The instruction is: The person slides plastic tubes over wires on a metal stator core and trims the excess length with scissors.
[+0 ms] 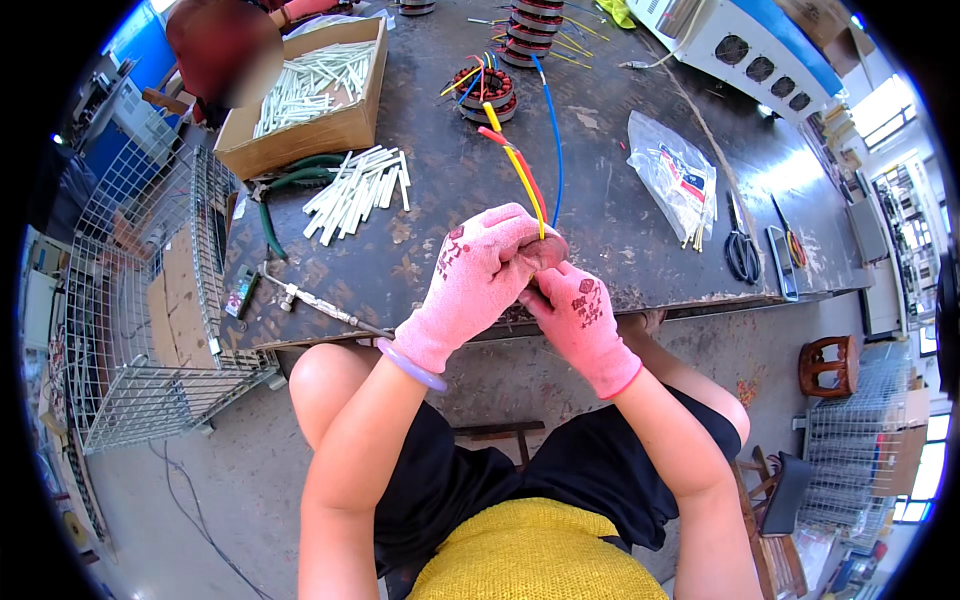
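Observation:
Pink gloves cover both hands, which meet just over the table's near edge. My left hand is closed around the lower part of several wires: a yellow wire, a red one beside it and a blue wire. These wires rise from the fist toward the far side of the table. My right hand is pinched closed against the left fingertips; whatever lies between its fingers is hidden. Beyond the wires sits a ring-shaped motor stator with red windings and coloured leads.
More stators stand stacked at the back. White tubes lie in a pile beside a cardboard box full of them. Green-handled pliers and a torch-like metal tool lie left; a plastic bag and black scissors right.

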Action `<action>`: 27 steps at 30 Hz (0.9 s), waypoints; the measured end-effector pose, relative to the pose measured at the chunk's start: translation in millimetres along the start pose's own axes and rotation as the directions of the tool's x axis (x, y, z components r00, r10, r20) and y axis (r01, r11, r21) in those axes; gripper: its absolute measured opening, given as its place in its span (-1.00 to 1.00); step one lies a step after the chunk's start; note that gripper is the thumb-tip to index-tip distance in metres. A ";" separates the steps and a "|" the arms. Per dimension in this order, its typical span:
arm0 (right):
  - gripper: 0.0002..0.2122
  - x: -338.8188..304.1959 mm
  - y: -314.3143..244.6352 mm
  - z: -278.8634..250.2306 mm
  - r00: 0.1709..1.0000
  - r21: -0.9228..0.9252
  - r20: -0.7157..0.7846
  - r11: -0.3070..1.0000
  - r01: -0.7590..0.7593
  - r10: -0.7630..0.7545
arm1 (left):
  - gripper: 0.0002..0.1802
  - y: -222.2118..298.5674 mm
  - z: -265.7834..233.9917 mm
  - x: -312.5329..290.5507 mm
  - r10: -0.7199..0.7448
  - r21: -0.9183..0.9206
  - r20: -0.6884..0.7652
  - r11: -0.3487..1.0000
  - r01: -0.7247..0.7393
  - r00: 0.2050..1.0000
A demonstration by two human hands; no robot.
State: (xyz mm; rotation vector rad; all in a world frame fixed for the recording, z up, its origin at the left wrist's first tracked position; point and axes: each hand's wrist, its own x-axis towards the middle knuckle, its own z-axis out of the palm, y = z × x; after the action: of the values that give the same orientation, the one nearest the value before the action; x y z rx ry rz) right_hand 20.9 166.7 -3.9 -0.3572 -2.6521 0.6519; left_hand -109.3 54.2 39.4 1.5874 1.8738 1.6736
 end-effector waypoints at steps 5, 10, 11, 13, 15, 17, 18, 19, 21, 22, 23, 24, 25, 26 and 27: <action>-0.73 -16.7 -16.4 -22.6 0.975 0.245 -0.006 0.946 -0.212 0.221 | -0.70 -2.6 -31.0 2.8 -0.262 -0.305 -0.034 0.921 0.240 0.964; -0.82 -69.9 -18.6 -22.6 0.958 0.340 0.122 0.896 -0.287 0.260 | -0.73 -30.2 -97.5 -4.5 -0.355 -0.169 -0.547 0.934 0.315 0.758; -0.83 -76.2 -20.2 -20.1 0.967 0.367 0.150 0.897 -0.246 0.204 | -0.75 -42.6 -108.8 -11.6 -0.353 -0.018 -0.499 0.917 0.398 0.792; -0.83 -83.7 -26.2 -17.7 0.928 0.416 0.273 0.838 -0.353 0.256 | -0.77 -46.4 -112.3 -9.4 -0.171 0.479 -0.243 0.835 0.271 0.955; -0.84 -85.8 -26.8 -9.2 0.934 0.427 0.279 0.842 -0.329 0.223 | -0.78 -57.0 -96.6 2.2 -0.159 0.672 -0.132 0.711 0.206 0.978; -0.84 -87.0 -26.6 -0.5 0.949 0.451 0.262 0.846 -0.283 0.177 | -0.71 -72.9 -81.0 16.7 -0.441 0.705 -0.139 0.585 0.401 0.887; -0.84 -86.1 -29.6 0.1 0.936 0.460 0.302 0.832 -0.309 0.181 | -0.68 -82.3 -76.0 21.8 -0.458 0.771 -0.145 0.504 0.391 0.877; -0.83 -86.0 -30.3 0.8 0.964 0.467 0.243 0.858 -0.215 0.109 | -0.64 -87.6 -70.2 23.5 -0.480 0.828 -0.152 0.416 0.377 0.864; -0.83 -86.3 -31.2 5.0 0.970 0.489 0.228 0.851 -0.188 0.083 | -0.53 -95.3 -61.7 24.6 -0.522 0.868 -0.218 0.283 0.409 0.825; -0.83 -86.9 -30.6 2.7 0.967 0.490 0.238 0.847 -0.205 0.096 | -0.51 -106.3 -58.7 22.8 -0.509 0.864 -0.245 0.271 0.423 0.825; -0.83 -87.4 -31.3 0.5 0.963 0.493 0.249 0.842 -0.219 0.105 | -0.49 -116.6 -58.2 20.5 -0.496 0.860 -0.274 0.257 0.441 0.824; -0.83 -88.5 -31.1 -1.7 0.958 0.494 0.262 0.837 -0.237 0.117 | -0.53 -116.7 -55.4 22.8 -0.504 0.839 -0.304 0.261 0.478 0.808; -0.83 -89.0 -31.2 -1.6 0.960 0.503 0.257 0.833 -0.229 0.109 | -0.57 -116.5 -54.6 23.7 -0.514 0.815 -0.337 0.260 0.518 0.789; -0.83 -89.1 -32.0 -0.2 0.962 0.515 0.253 0.829 -0.220 0.098 | -0.61 -115.5 -55.8 22.6 -0.523 0.789 -0.373 0.256 0.559 0.766; -0.82 -88.8 -32.1 0.3 0.965 0.526 0.247 0.824 -0.210 0.088 | -0.61 -107.9 -57.1 21.4 -0.521 0.771 -0.377 0.281 0.571 0.766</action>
State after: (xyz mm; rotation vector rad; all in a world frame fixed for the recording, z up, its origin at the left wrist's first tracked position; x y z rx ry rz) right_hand 95.3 109.7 -15.5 -0.3406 -2.4854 1.5340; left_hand -220.4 56.5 -15.5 0.7594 3.0621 0.3927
